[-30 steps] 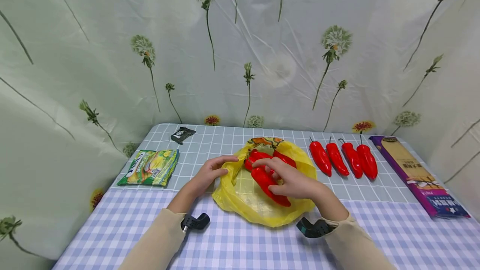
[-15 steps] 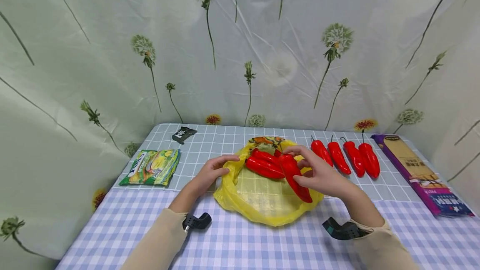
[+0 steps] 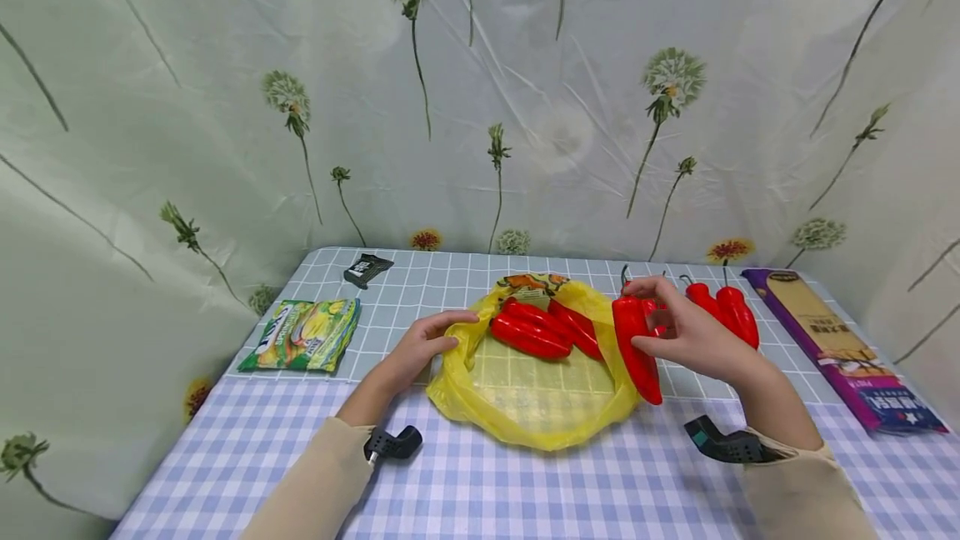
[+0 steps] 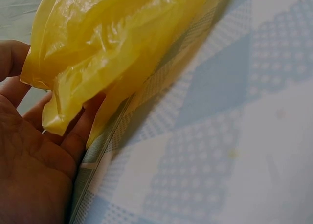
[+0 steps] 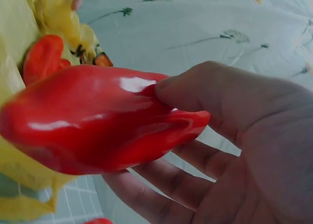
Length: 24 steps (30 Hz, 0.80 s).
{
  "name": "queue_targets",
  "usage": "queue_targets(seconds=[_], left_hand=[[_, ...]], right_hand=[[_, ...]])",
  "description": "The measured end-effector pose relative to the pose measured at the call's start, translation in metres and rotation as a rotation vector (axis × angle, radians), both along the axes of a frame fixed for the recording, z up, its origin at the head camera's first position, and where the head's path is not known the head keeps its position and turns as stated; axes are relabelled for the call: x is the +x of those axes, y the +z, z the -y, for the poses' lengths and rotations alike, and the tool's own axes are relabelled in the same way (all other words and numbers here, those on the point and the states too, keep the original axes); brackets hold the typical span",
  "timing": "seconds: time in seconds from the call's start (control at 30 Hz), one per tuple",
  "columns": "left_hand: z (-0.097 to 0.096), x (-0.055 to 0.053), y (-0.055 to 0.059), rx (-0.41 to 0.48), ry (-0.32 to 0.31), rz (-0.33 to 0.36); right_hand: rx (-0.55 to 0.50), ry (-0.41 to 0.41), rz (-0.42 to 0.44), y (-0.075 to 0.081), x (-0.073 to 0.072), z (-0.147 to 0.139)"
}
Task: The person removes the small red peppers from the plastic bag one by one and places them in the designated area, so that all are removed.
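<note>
A glossy red pepper (image 3: pixel 633 348) hangs upright beside the right rim of a yellow plastic bag (image 3: pixel 543 438), stem end up. My right hand (image 3: pixel 693 338) grips it, the thumb on one side and the fingers on the other, as the right wrist view of the pepper (image 5: pixel 98 121) shows. On the bag's left side, my left hand (image 3: pixel 416 348) holds the rim; in the left wrist view the yellow plastic (image 4: pixel 112 53) lies between thumb and fingers. Inside the open bag, red peppers (image 3: pixel 531 336) lie toward the back.
Red peppers (image 3: pixel 738 315) lie in a row at the back right, partly behind my right hand. A purple pasta packet (image 3: pixel 840 348) lies at the far right. To the left are a green snack packet (image 3: pixel 303 335) and a small black packet (image 3: pixel 367 270).
My right hand has lifted the red pepper out of the bag and carried it right, past the rim. My left hand has stayed at the bag's left edge.
</note>
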<state>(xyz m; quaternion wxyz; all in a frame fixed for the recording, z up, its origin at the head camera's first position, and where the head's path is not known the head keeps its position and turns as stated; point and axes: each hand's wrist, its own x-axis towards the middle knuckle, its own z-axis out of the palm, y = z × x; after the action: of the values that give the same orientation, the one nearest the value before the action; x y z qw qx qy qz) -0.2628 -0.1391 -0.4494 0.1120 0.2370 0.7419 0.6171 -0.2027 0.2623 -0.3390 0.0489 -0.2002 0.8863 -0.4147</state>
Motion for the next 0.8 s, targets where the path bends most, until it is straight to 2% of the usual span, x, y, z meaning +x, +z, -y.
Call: queue_targets(seconds=[0.13,0.43,0.6,0.8], left_hand=[[0.000,0.000,0.001,-0.001,0.003,-0.003],[-0.001,-0.001,0.000,-0.008,-0.001,0.000],[-0.001,-0.001,0.000,-0.011,-0.003,-0.002],[0.000,-0.001,-0.001,-0.012,0.001,0.001]], right_hand=[[0.044,-0.001,-0.019,0.001,-0.002,-0.011],[0.152,-0.036,0.055,-0.003,-0.004,-0.029],[0.192,-0.014,0.139,-0.008,-0.006,-0.035],[0.190,-0.005,0.278,-0.015,-0.008,-0.039]])
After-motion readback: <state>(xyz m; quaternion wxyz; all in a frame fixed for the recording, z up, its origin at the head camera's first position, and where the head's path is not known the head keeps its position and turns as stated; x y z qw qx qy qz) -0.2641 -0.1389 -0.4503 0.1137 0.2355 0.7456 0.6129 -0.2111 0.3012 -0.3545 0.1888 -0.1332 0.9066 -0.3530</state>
